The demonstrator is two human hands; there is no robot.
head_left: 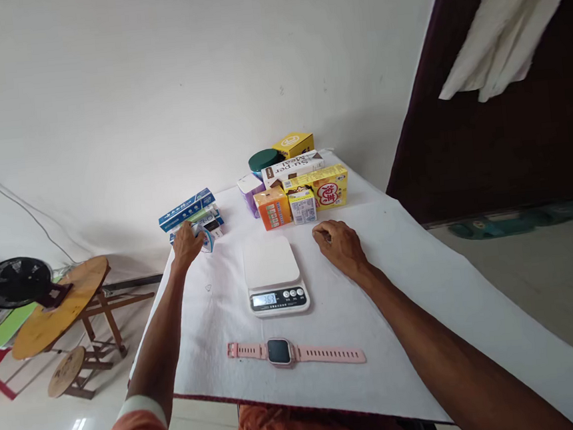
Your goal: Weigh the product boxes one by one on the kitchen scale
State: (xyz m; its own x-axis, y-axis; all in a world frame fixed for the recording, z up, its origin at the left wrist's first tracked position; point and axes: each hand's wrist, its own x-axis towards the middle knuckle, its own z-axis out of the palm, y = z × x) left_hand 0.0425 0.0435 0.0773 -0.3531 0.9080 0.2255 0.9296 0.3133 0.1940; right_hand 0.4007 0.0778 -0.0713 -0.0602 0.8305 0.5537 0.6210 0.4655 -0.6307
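Note:
My left hand (187, 245) is closed around a small blue-and-white box (208, 240) at the left of the table, beside a pile of toothpaste-like cartons (188, 209). Its fingertips are partly hidden by the box. Loosely curled, my right hand (340, 245) rests on the white cloth, with nothing visible in it. Between the hands lies a white kitchen scale (271, 263), its platform bare and its display lit with digits. A pink-strapped smartwatch (279, 351) is stretched out flat in front of the scale.
Behind the scale stand an orange box (273, 209), a yellow snack box (332, 191), a white carton (295, 167), a purple box (251, 192) and a green-lidded jar (264, 159). A wall backs the table. A black fan (15, 282) sits on a wooden table at left.

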